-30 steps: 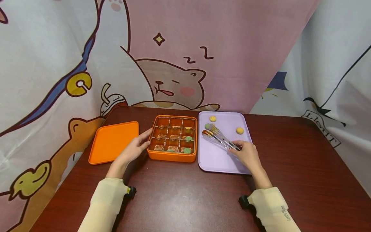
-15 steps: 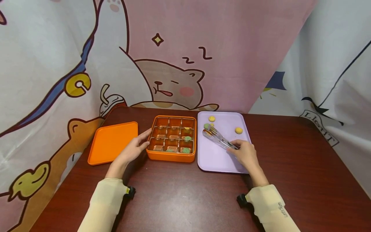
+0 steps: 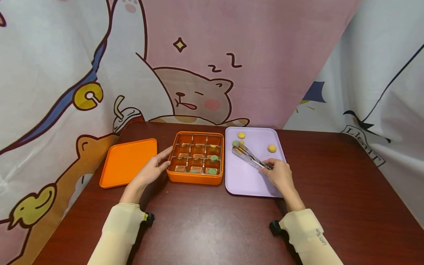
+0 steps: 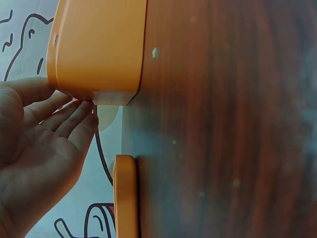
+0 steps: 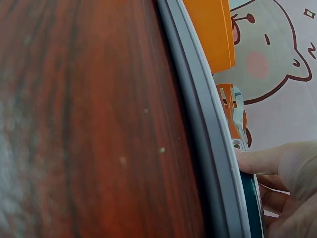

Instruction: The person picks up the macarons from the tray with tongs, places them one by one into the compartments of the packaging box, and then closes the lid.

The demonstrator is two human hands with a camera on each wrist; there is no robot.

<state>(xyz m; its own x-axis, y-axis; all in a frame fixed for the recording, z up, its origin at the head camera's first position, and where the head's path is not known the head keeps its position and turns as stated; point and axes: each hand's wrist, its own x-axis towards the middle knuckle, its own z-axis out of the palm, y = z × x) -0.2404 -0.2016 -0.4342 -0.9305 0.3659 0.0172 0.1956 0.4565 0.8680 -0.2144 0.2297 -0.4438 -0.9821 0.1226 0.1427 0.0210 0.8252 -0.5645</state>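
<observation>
My right hand (image 3: 281,175) grips a pair of tongs (image 3: 250,159) over the lilac tray (image 3: 245,186). The tong tips lie close to a green macaron-like cookie (image 3: 235,143) and a small yellow one (image 3: 241,142) partly hidden behind them. Whether the tips touch either cookie I cannot tell. With fairly straight fingers, my left hand (image 3: 150,173) touches the left side of the orange box (image 3: 195,179); the left wrist view shows those fingers against the box corner (image 4: 99,54). Inside the box is a divider with several compartments, and green cookies (image 3: 212,171) sit in the right column.
Two more yellow cookies rest on the tray, one at the back (image 3: 241,135) and one at the right (image 3: 272,148). A flat orange lid (image 3: 127,163) lies left of the box on the dark wooden table (image 3: 205,224). A printed curtain (image 3: 265,66) hangs behind.
The tongs have shifted slightly, and their arms look closer together than a second ago. The view has drifted a little. My left hand stays at the box.
</observation>
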